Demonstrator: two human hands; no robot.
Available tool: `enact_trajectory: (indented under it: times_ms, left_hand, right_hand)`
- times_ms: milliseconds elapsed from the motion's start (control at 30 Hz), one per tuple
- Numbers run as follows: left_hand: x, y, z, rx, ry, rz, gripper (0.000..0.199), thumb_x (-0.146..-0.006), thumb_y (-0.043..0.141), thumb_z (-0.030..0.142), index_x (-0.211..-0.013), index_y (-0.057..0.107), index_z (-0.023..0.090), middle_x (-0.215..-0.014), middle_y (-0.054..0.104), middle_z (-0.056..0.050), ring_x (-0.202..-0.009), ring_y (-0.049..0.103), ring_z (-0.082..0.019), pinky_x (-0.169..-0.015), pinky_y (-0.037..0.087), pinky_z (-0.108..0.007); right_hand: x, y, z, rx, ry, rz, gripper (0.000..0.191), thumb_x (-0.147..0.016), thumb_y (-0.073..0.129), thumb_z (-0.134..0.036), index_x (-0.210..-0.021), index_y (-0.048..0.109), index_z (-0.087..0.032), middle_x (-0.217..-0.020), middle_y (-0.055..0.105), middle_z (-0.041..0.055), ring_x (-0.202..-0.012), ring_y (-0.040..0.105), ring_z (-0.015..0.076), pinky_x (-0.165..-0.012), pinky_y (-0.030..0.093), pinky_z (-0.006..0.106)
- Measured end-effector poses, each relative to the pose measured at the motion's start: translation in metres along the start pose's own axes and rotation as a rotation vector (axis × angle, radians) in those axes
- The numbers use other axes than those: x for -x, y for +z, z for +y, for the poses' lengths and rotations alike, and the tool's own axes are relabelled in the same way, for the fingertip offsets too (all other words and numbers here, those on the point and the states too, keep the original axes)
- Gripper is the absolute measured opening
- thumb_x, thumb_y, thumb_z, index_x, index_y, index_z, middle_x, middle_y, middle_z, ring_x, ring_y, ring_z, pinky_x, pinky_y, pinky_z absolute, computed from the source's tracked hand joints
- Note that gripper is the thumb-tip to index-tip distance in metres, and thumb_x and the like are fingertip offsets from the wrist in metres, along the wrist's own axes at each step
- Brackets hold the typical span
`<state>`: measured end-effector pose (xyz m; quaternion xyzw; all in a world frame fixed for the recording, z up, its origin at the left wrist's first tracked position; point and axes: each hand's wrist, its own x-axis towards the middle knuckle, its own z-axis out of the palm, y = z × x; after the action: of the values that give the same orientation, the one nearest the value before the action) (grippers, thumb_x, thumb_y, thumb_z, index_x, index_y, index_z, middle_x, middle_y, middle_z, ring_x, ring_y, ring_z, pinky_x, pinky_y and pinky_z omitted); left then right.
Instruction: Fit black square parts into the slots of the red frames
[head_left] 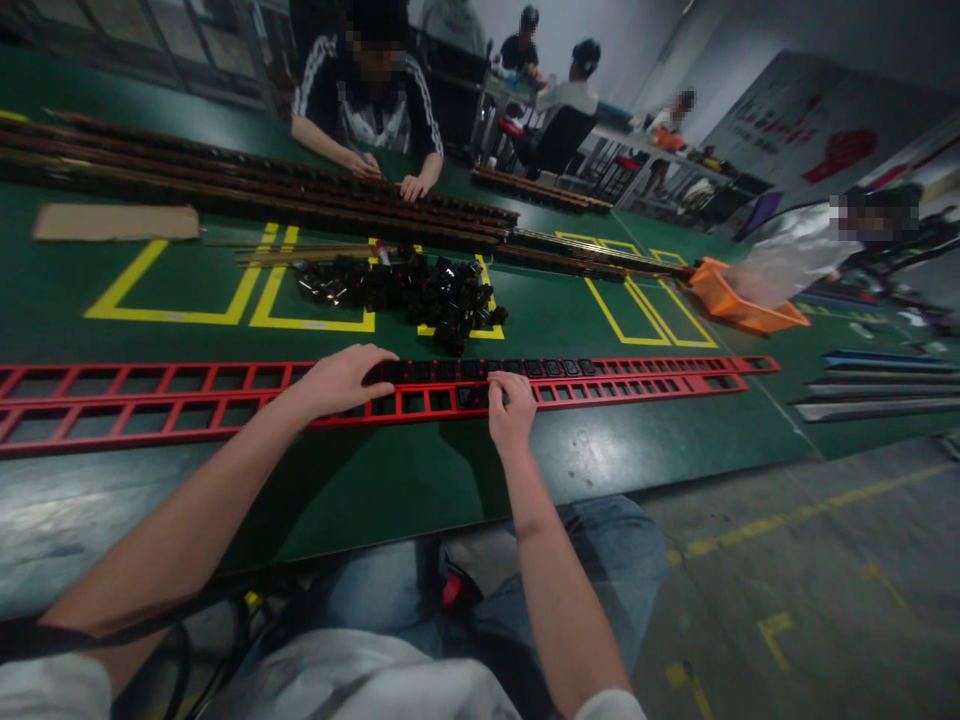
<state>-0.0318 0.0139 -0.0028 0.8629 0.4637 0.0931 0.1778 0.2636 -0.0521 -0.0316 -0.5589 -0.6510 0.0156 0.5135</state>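
Two long red ladder-like frames [420, 402] lie side by side across the green table in front of me. Several small square black blocks [553, 368] sit in a row in the openings of the far frame. At the left end of that row my left hand [349, 380] has thumb and fingers around a black block. Another black block [471, 397] rests in the near frame. My right hand [513, 405] is just right of it, its fingers pinched together at the frame; what they hold, if anything, is hidden.
Beyond the frames lies a heap of loose black blocks [420, 290]. Long dark bars [262, 190] and a cardboard piece [116, 222] lie farther back. A co-worker [375, 110] works across the table. An orange bin [742, 297] and metal strips [885, 387] are at right.
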Motion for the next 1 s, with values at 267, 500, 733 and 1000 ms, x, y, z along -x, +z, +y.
enact_trajectory:
  times_ms: [267,500,733,1000]
  left_hand:
    - [-0.004,0.002,0.004,0.042,-0.061,0.044,0.044,-0.093,0.057,0.041,-0.130,0.064,0.018,-0.123,0.069,-0.011,-0.115,0.062,-0.028,-0.098,0.050,-0.042]
    - [-0.026,0.013,0.025,0.068,-0.034,0.093,0.042,-0.092,0.060,0.040,-0.128,0.066,0.020,-0.118,0.069,-0.010,-0.111,0.062,-0.027,-0.097,0.050,-0.041]
    - [-0.062,0.012,0.043,0.070,0.030,0.168,0.034,-0.093,0.056,0.043,-0.111,0.073,0.020,-0.119,0.066,-0.009,-0.109,0.064,-0.026,-0.094,0.052,-0.038]
    - [-0.112,0.021,0.040,-0.067,0.291,0.007,0.048,-0.090,0.044,0.010,-0.132,0.062,0.025,-0.151,0.052,-0.004,-0.121,0.061,-0.022,-0.097,0.049,-0.032]
  right_hand:
    - [-0.001,0.001,-0.002,0.008,0.022,0.027,0.025,-0.096,0.047,-0.022,-0.085,0.069,-0.022,-0.090,0.075,0.0073,-0.089,0.066,0.0224,-0.085,0.053,0.041]
    - [-0.001,0.001,0.000,0.017,-0.044,0.120,0.023,-0.096,0.049,-0.019,-0.085,0.070,-0.020,-0.087,0.075,0.0075,-0.087,0.066,0.0218,-0.083,0.053,0.039]
    - [0.000,0.000,0.003,0.036,-0.024,0.114,0.025,-0.096,0.048,-0.020,-0.084,0.070,-0.020,-0.086,0.074,0.0065,-0.086,0.066,0.0215,-0.082,0.052,0.038]
    - [0.001,0.001,0.003,0.021,0.005,0.091,0.025,-0.095,0.048,-0.021,-0.082,0.069,-0.021,-0.085,0.074,0.0064,-0.084,0.066,0.0216,-0.081,0.052,0.039]
